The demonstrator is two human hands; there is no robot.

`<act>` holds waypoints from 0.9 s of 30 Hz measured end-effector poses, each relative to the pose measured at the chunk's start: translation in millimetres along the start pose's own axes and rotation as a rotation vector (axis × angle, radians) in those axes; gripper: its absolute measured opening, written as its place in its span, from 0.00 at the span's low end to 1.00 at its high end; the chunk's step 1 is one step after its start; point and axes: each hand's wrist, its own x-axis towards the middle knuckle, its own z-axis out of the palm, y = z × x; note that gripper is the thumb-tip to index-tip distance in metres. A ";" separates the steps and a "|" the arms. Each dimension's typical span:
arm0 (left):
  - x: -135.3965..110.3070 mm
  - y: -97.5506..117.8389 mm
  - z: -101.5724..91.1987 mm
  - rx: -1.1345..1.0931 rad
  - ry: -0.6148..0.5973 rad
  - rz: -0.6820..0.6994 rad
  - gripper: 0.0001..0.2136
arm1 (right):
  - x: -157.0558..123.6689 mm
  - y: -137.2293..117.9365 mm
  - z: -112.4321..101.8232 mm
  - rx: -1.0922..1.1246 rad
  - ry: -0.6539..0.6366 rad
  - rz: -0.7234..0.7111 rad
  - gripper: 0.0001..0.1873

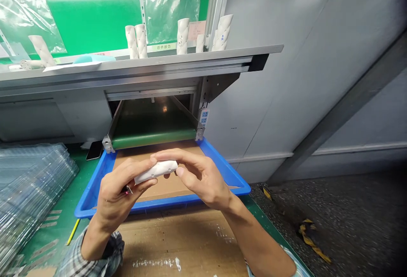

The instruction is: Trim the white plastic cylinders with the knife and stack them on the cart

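A short white tube-like piece (159, 170) with small round holes along its side is held up in front of me, tilted slightly with its right end higher. My left hand (119, 188) is closed around its left end, thumb on top and fingers below. A thin metal object with a pink spot (127, 189) also shows in that palm; its kind is not clear. My right hand (203, 177) pinches the right end, index finger stretched over the top and thumb near the tip. Both hands are above a blue tray (222, 164) lined with cardboard.
A green conveyor belt (154, 137) ends at the tray's far side. Stacked clear plastic trays (34, 192) stand left, near a phone (94, 150) and a yellow stick (73, 231). Several white twisted tubes (183, 37) stand on the shelf (152, 62). Cardboard (178, 243) lies in front.
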 end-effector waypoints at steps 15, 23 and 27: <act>5.2 0.5 -5.8 0.044 -0.058 0.022 0.18 | -1.5 5.2 0.0 -0.130 0.030 -0.043 0.24; 5.6 1.5 -9.2 0.028 -0.072 -0.027 0.16 | -1.7 6.2 -3.2 -0.039 -0.027 0.009 0.22; 4.8 0.0 -8.6 0.037 -0.059 -0.033 0.15 | -1.8 5.1 -2.9 -0.100 -0.021 0.023 0.20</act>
